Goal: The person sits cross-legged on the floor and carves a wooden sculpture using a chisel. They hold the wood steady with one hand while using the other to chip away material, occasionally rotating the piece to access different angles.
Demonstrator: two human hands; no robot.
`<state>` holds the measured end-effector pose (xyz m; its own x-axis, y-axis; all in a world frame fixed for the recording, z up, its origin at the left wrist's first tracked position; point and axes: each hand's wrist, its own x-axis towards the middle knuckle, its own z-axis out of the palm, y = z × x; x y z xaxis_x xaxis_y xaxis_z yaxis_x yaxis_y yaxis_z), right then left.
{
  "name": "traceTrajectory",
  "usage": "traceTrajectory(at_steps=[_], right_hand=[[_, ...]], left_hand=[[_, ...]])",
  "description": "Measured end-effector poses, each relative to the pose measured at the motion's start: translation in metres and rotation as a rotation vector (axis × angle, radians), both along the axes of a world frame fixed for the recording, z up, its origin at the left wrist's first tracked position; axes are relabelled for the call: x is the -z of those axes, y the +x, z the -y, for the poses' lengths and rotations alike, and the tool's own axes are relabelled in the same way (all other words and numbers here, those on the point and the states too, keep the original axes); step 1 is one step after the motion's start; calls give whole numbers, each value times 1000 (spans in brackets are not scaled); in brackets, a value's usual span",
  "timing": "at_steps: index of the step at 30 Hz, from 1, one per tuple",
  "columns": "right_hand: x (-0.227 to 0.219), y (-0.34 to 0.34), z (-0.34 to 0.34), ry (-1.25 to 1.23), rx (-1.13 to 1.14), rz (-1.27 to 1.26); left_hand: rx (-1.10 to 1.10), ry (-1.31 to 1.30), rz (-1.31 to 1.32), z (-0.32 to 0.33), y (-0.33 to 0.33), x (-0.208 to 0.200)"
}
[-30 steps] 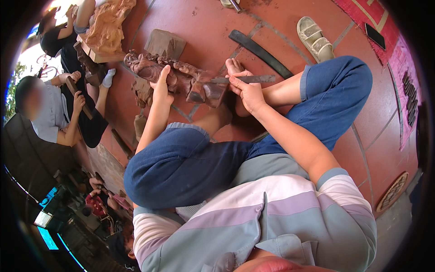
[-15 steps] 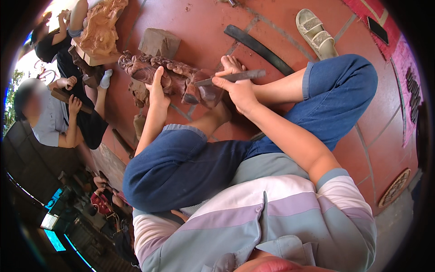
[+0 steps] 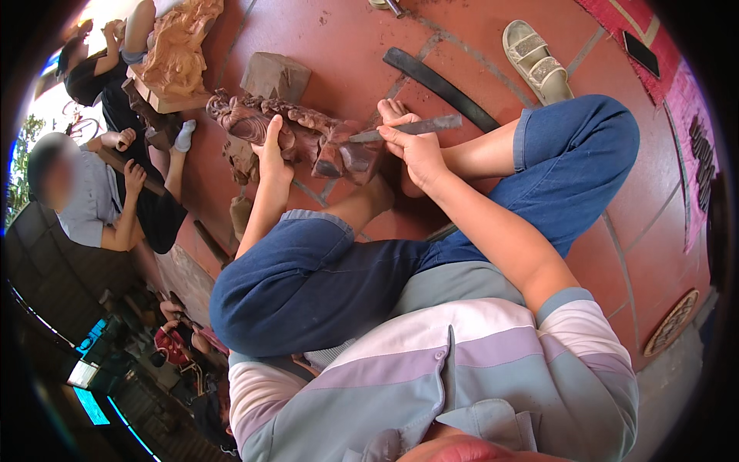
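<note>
The carving point(image 3: 309, 143) slants from far left to near right. The left hand point(image 3: 271, 159) grasps it left of its middle, so more of its length lies right of that grip. The right hand point(image 3: 420, 159), just off its right end, is clasped around a file point(image 3: 442, 124) pointing left over that end; I cannot tell whether they touch.

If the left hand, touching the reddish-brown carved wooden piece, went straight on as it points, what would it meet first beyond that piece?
Beyond the carved wooden piece, the left hand would probably meet the angular, grey-brown wooden block; depth is unclear, so it might pass above.
</note>
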<state>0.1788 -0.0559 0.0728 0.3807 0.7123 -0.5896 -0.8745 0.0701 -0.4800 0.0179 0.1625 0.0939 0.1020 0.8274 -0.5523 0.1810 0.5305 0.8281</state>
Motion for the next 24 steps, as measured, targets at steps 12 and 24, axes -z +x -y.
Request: traceTrajectory(at_steps=[12, 24], right_hand=[[0, -4, -18, -31, -52, 596], [20, 14, 3, -21, -40, -164]], left_hand=[[96, -51, 51, -15, -9, 7], [23, 59, 65, -1, -4, 4]])
